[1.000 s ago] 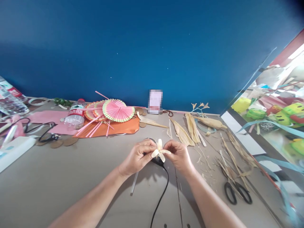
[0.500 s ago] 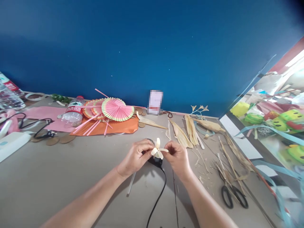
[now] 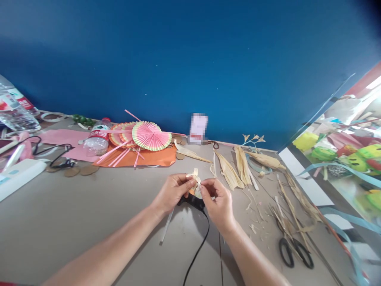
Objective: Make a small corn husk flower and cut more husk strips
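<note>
The pale flower sits at the fingertips of the left hand, which pinches it, while the right hand seems to pinch a petal's edge, so light pressure, clear of the glue gun just beneath both hands, suits best.

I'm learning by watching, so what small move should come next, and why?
Probably hold the pale flower steady with the left hand and gently adjust a petal with the right hand: the left pinches the flower, and the right's fingertips are at its edge, though their grip is unclear.
</note>
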A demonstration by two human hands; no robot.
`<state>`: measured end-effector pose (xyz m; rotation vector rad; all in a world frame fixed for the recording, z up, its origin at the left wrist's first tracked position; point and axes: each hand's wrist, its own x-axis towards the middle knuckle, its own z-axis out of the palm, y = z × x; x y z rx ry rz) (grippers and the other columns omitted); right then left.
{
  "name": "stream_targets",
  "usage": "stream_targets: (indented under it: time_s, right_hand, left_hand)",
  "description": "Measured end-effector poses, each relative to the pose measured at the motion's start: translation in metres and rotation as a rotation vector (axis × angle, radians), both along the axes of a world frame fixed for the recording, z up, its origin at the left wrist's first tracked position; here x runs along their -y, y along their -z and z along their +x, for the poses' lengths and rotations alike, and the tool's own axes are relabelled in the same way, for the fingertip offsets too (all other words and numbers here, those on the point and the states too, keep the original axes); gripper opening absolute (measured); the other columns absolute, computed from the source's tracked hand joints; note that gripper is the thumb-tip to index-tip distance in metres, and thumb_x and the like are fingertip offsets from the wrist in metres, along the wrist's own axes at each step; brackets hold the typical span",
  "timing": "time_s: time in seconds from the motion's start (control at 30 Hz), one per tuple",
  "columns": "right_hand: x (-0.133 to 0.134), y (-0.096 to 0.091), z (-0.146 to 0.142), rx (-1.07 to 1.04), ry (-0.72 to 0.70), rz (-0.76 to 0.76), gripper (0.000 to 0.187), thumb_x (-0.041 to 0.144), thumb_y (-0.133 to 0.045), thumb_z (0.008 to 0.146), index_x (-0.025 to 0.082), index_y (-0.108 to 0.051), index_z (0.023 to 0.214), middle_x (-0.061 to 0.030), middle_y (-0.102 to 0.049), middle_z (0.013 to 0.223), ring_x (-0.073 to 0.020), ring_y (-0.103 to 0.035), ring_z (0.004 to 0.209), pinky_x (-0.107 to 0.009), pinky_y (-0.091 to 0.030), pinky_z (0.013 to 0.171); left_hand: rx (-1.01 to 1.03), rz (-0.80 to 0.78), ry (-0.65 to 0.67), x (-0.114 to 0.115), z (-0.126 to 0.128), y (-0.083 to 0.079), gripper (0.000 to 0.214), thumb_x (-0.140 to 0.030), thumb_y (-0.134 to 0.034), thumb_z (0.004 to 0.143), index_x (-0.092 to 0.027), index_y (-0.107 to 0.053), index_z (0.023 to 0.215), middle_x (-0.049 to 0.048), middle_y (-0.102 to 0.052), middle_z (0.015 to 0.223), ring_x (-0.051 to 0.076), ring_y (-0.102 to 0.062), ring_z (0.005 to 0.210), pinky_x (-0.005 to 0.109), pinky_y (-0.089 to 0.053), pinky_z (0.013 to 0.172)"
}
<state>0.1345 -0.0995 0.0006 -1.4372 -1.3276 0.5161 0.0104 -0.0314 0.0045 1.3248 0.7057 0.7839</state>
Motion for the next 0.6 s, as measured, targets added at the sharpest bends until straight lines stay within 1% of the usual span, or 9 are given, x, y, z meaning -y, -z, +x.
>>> stream_targets:
  time_s: [0.1, 0.17, 0.23, 0.3, 0.37, 0.43, 0.6]
  right_hand:
    - [-0.002, 0.001, 0.002, 0.008, 0.010, -0.026, 0.011, 0.027, -0.050, 0.077, 0.018, -0.055, 0.077, 0.0017, -0.054, 0.060, -0.0089, -0.042, 0.047, -0.021, -0.036, 0.046]
    - [-0.006, 0.003, 0.011, 0.034, 0.056, -0.072, 0.013, 0.029, -0.049, 0.077, 0.018, -0.056, 0.076, 0.0024, -0.052, 0.056, -0.0094, -0.042, 0.046, -0.021, -0.035, 0.045]
    - [-0.010, 0.006, 0.024, 0.103, 0.100, -0.135, 0.014, 0.029, -0.049, 0.076, 0.018, -0.058, 0.074, 0.0023, -0.051, 0.055, -0.0099, -0.041, 0.045, -0.022, -0.034, 0.046]
    - [-0.015, 0.010, 0.036, 0.208, 0.089, -0.176, 0.014, 0.025, -0.049, 0.074, 0.017, -0.061, 0.076, -0.0002, -0.056, 0.064, -0.0104, -0.043, 0.048, -0.023, -0.036, 0.050]
    - [-0.018, 0.014, 0.045, 0.308, 0.055, -0.197, 0.018, 0.020, -0.048, 0.072, 0.018, -0.063, 0.080, -0.0024, -0.058, 0.076, -0.0112, -0.046, 0.054, -0.025, -0.038, 0.056]
    - [-0.019, 0.016, 0.047, 0.374, 0.039, -0.226, 0.020, 0.019, -0.049, 0.071, 0.019, -0.065, 0.083, -0.0031, -0.057, 0.079, -0.0125, -0.048, 0.060, -0.026, -0.038, 0.059]
    - [-0.024, 0.021, 0.040, 0.404, 0.061, -0.315, 0.016, 0.023, -0.055, 0.068, 0.019, -0.064, 0.080, -0.0031, -0.057, 0.072, -0.0164, -0.052, 0.067, -0.028, -0.037, 0.063]
  left_hand:
    - [0.001, -0.010, -0.036, -0.001, -0.001, 0.000, 0.028, -0.039, -0.059, 0.069, -0.012, -0.055, 0.060, -0.0048, -0.042, 0.051, 0.006, -0.036, 0.045, 0.019, -0.027, 0.045]
    - [0.009, -0.015, -0.082, -0.004, -0.003, 0.001, 0.027, -0.039, -0.059, 0.069, -0.012, -0.058, 0.065, -0.0046, -0.042, 0.053, 0.005, -0.036, 0.044, 0.019, -0.026, 0.043]
    - [0.028, -0.008, -0.131, -0.008, -0.006, 0.002, 0.026, -0.039, -0.058, 0.070, -0.013, -0.060, 0.069, -0.0037, -0.045, 0.056, 0.005, -0.036, 0.045, 0.019, -0.026, 0.043]
    - [0.058, 0.006, -0.181, -0.012, -0.009, 0.001, 0.024, -0.037, -0.059, 0.070, -0.013, -0.060, 0.069, -0.0025, -0.049, 0.061, 0.005, -0.037, 0.046, 0.019, -0.028, 0.044]
    - [0.087, 0.008, -0.218, -0.015, -0.011, -0.002, 0.023, -0.036, -0.060, 0.069, -0.013, -0.060, 0.068, -0.0012, -0.051, 0.065, 0.005, -0.038, 0.047, 0.019, -0.030, 0.045]
    - [0.100, 0.002, -0.233, -0.016, -0.011, -0.004, 0.024, -0.036, -0.061, 0.068, -0.012, -0.059, 0.066, -0.0004, -0.052, 0.066, 0.005, -0.039, 0.048, 0.019, -0.031, 0.046]
    - [0.083, 0.002, -0.199, -0.012, -0.009, -0.006, 0.023, -0.035, -0.060, 0.069, -0.012, -0.059, 0.067, 0.0008, -0.054, 0.070, 0.005, -0.040, 0.050, 0.018, -0.032, 0.046]
